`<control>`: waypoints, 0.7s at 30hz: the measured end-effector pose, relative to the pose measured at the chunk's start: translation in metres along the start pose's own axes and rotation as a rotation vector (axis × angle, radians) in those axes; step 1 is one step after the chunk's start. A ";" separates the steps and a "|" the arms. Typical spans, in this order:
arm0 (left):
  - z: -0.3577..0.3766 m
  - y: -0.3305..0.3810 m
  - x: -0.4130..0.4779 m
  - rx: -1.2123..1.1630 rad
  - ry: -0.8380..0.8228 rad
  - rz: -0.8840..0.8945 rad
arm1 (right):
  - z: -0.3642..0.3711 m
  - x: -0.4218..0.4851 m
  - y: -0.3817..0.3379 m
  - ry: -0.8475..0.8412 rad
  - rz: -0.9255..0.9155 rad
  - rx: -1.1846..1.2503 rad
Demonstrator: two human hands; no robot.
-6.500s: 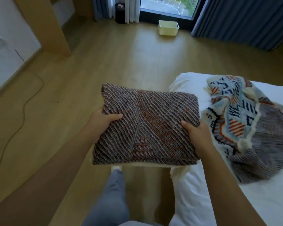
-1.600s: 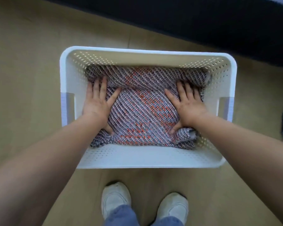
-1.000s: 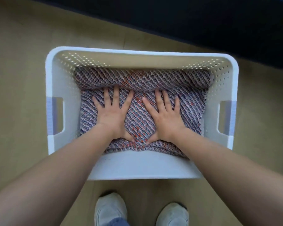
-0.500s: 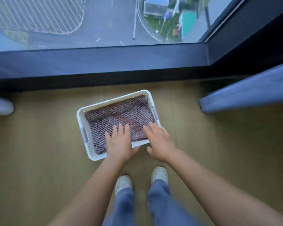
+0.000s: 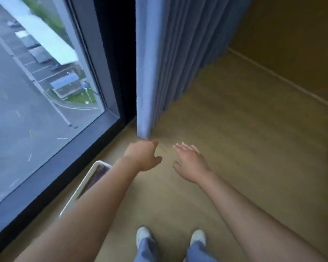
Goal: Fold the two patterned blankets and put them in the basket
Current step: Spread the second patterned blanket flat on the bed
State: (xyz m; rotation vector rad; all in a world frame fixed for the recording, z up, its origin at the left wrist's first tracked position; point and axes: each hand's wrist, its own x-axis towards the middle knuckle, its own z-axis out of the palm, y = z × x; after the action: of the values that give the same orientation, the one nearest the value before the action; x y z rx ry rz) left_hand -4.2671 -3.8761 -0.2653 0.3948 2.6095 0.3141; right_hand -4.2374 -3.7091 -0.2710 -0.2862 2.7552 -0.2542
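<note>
The white basket [image 5: 83,186] stands on the floor at the lower left, mostly hidden behind my left forearm. A strip of the folded brown-striped blanket [image 5: 96,175] shows inside it. My left hand [image 5: 143,155] hangs in the air to the right of the basket, fingers loosely bent, holding nothing. My right hand [image 5: 190,161] is beside it over bare floor, fingers spread and empty. The second patterned blanket is out of view.
A large window [image 5: 36,87] with a dark frame runs along the left. A blue curtain [image 5: 167,59] hangs straight ahead, reaching the wooden floor [image 5: 244,148]. A wall base runs along the right. My two white shoes [image 5: 143,234] are at the bottom.
Both hands have lifted off the blanket and out of the basket. My view has swung right, so the basket now sits at the lower left and the curtain is ahead.
</note>
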 end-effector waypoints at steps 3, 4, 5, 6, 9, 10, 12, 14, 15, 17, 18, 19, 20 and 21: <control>-0.031 0.081 0.002 0.124 0.012 0.148 | -0.036 -0.062 0.046 0.136 0.144 0.061; -0.036 0.111 0.001 0.158 0.017 0.189 | -0.046 -0.085 0.063 0.168 0.197 0.072; -0.039 0.149 -0.003 0.194 0.022 0.244 | -0.055 -0.115 0.084 0.205 0.263 0.078; -0.039 0.191 -0.009 0.227 0.026 0.304 | -0.063 -0.148 0.106 0.236 0.332 0.081; -0.023 0.317 -0.040 0.286 0.007 0.521 | -0.074 -0.258 0.170 0.306 0.531 0.087; -0.012 0.360 -0.056 0.303 -0.005 0.592 | -0.075 -0.299 0.190 0.324 0.599 0.090; 0.019 0.442 -0.094 0.318 -0.020 0.722 | -0.071 -0.388 0.225 0.355 0.729 0.091; 0.056 0.520 -0.141 0.310 -0.070 0.839 | -0.065 -0.484 0.254 0.369 0.855 0.089; 0.076 0.556 -0.165 0.306 -0.094 0.894 | -0.060 -0.531 0.266 0.371 0.910 0.075; 0.115 0.619 -0.213 0.326 -0.138 0.993 | -0.047 -0.620 0.285 0.366 1.019 0.064; 0.133 0.648 -0.236 0.338 -0.146 1.040 | -0.039 -0.662 0.292 0.383 1.063 0.073; 0.149 0.673 -0.257 0.340 -0.145 1.083 | -0.031 -0.700 0.298 0.400 1.095 0.081; 0.165 0.697 -0.276 0.337 -0.147 1.119 | -0.022 -0.736 0.304 0.406 1.119 0.086; 0.179 0.718 -0.296 0.336 -0.150 1.150 | -0.013 -0.768 0.309 0.408 1.144 0.093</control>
State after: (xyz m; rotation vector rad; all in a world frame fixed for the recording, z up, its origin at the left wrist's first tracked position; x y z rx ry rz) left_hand -3.7720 -3.2773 -0.0873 1.9226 2.0009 0.1781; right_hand -3.5908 -3.2332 -0.0702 1.4515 2.7546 -0.1234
